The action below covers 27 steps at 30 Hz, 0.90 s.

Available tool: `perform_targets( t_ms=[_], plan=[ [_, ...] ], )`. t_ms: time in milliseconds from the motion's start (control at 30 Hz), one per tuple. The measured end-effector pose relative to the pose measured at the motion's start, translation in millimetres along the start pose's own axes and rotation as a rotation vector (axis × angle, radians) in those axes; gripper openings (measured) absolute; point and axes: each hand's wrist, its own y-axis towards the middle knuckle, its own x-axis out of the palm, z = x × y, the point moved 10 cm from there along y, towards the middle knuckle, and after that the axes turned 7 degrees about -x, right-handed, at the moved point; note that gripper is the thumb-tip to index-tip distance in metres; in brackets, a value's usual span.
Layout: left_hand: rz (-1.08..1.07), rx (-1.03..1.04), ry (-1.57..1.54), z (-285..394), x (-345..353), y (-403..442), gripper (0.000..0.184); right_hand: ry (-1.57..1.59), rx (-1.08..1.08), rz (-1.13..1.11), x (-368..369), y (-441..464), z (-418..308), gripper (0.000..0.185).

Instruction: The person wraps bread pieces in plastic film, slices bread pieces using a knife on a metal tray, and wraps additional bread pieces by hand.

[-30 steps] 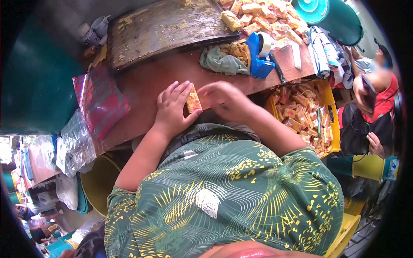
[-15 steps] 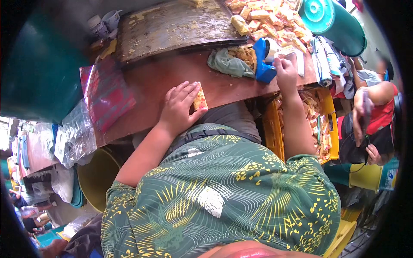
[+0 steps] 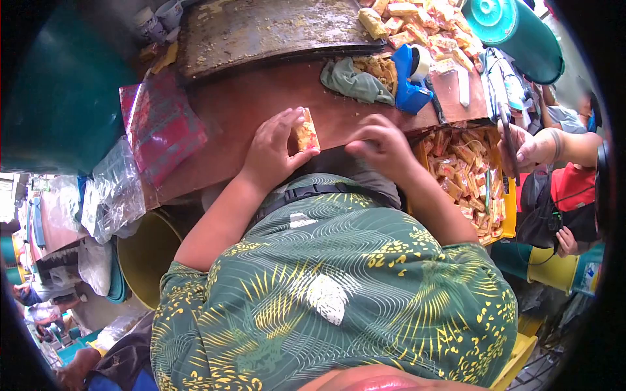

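A small wrapped bar (image 3: 306, 133) stands at the near edge of the brown table (image 3: 228, 111), with my left hand (image 3: 272, 144) gripping it between thumb and fingers. To its right, my right hand (image 3: 381, 144) hovers in front of the table edge with fingers curled; whatever may be between the fingertips is too small to make out. Beyond my right hand sits a blue tape dispenser (image 3: 412, 91) with a roll of tape. A grey-green cloth (image 3: 355, 83) lies beside it, against some crumbled pieces.
A large crumb-covered tray (image 3: 274, 32) lies at the back, near a heap of wrapped bars (image 3: 430, 29). More bars fill a yellow crate (image 3: 508, 212) on the right. A red plastic sheet (image 3: 160, 127) is at left. Another person's hand (image 3: 521, 143) holds a dark phone.
My right hand has come back from the tape dispenser towards the bar. My left hand still holds the bar. The other person's arm and phone have moved closer at the right.
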Motion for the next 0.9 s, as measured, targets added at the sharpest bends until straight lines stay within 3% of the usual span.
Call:
perform_targets(
  t_ms=[33, 100, 267, 300, 333, 433, 567, 667, 767, 800, 900],
  plan=[
    [-0.006, -0.014, -0.009, -2.5, 1.2, -0.1, 0.077, 0.078, -0.111, -0.06, 20.5, 11.6, -18.8, 0.019],
    [-0.02, -0.042, -0.022, -8.2, 3.2, -1.1, 0.077, 0.276, -0.094, -0.183, 56.3, 29.9, -22.7, 0.015],
    [-0.016, -0.066, -0.043, 4.9, -9.0, 6.8, 0.073, 0.056, 0.05, -0.065, 68.1, 60.6, 23.7, 0.038],
    [-0.029, -0.08, -0.064, 5.5, -8.6, 11.0, 0.073, 0.125, 0.106, -0.073, 74.8, 57.5, 36.4, 0.051],
    [-0.028, -0.073, -0.077, -3.3, -2.3, 11.4, 0.074, 0.112, 0.082, -0.06, 70.2, 57.8, 31.7, 0.051],
    [-0.115, -0.345, -0.396, -48.2, 25.2, 21.9, 0.065, 0.139, 0.107, -0.047, 69.2, 53.9, 32.7, 0.059],
    [0.02, -0.372, -0.252, -47.2, 15.1, 40.0, 0.053, 0.091, 0.146, -0.116, 73.9, 53.2, 36.5, 0.07],
    [0.128, -0.316, -0.156, -60.7, 7.1, 40.2, 0.049, -0.006, -0.091, -0.034, 71.6, 56.9, 22.4, 0.081],
    [0.164, -0.304, -0.201, -72.6, 6.1, 32.7, 0.046, 0.018, 0.11, -0.381, 81.3, 59.8, 6.3, 0.091],
    [0.166, -0.328, -0.21, -73.5, 4.7, 31.5, 0.042, -0.01, 0.068, -0.347, 76.1, 65.8, -3.2, 0.083],
    [0.152, -0.367, -0.231, -71.7, 0.7, 28.8, 0.04, -0.025, 0.089, -0.612, 71.1, 64.5, -18.0, 0.069]
  ],
)
